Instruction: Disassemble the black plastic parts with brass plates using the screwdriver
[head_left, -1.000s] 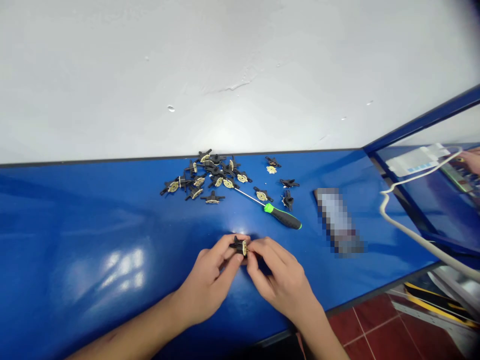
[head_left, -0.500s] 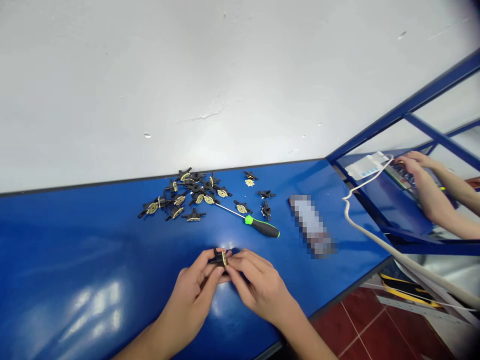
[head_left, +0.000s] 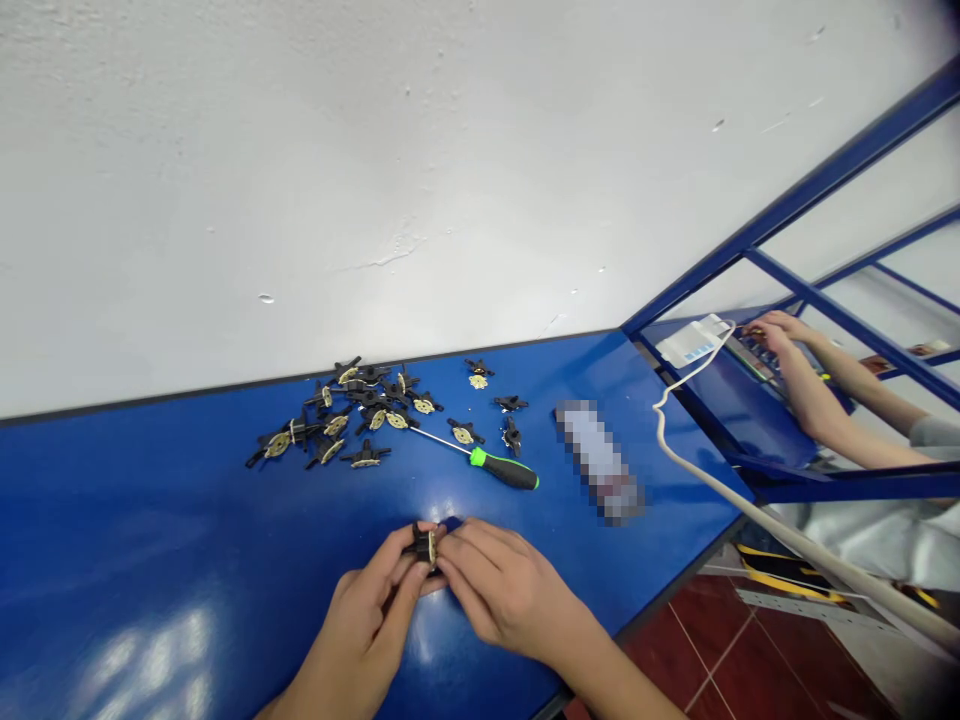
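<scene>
Near the front of the blue table, my left hand [head_left: 379, 610] pinches a small black plastic part with a pale gold disc [head_left: 424, 545] between thumb and fingers. My right hand [head_left: 502, 590] closes on the same part from the disc side; its fingertips partly hide it. Beyond my hands lies a heap of similar black parts with gold discs [head_left: 366, 455]. A screwdriver [head_left: 506, 468] with a black and green handle rests beside the heap, its tip by one of the discs. A few more such parts [head_left: 511, 435] lie apart to its right.
A blurred-out flat object [head_left: 600, 460] lies on the table [head_left: 187, 530] at the right. Past it run a white cable [head_left: 705, 490], a white power strip [head_left: 694, 340] and a blue metal frame [head_left: 697, 265]. Another person's arms [head_left: 825, 390] work behind the frame. A white wall stands behind.
The view has swung a little, so the table's things sit further left and slightly lower. Both hands keep hold of the black part, which appears slightly turned.
</scene>
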